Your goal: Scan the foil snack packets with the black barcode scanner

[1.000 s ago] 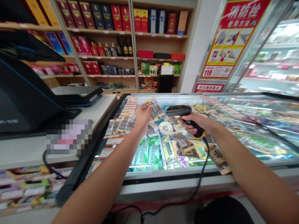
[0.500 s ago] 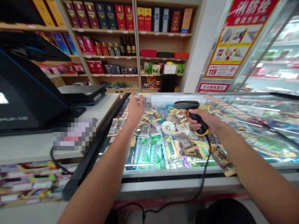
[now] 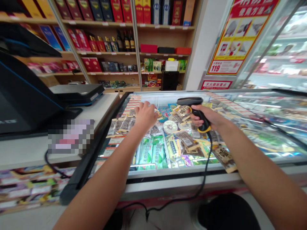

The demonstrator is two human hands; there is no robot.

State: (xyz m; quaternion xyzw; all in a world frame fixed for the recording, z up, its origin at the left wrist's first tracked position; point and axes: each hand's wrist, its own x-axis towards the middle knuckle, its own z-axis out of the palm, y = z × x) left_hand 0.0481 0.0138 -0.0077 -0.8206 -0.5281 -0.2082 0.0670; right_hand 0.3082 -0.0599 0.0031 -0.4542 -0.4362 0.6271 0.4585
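Note:
My left hand (image 3: 146,117) is over the left side of the glass-topped chest freezer (image 3: 192,184), palm down with its fingers apart. I see nothing held in it. Small brown packets with tan edges (image 3: 124,123) lie just left of it, and more brown packets (image 3: 188,140) spread across the middle. My right hand (image 3: 208,117) is closed round the grip of a black and yellow barcode scanner (image 3: 190,101), whose head points left above the packets. Round white lids (image 3: 170,126) and green wrapped packs (image 3: 152,151) show below the hands.
On the left counter (image 3: 24,151) stand a black checkout machine (image 3: 26,92) and a flat scale (image 3: 76,91), with a pixelated item (image 3: 72,137) in front. The scanner's black cable (image 3: 200,188) hangs over the freezer front. Shelves of boxes (image 3: 98,54) rise behind.
My left hand held up a small packet; it has come down and its fingers are now apart, the packet out of them. The right hand still holds the scanner. The view has shifted slightly.

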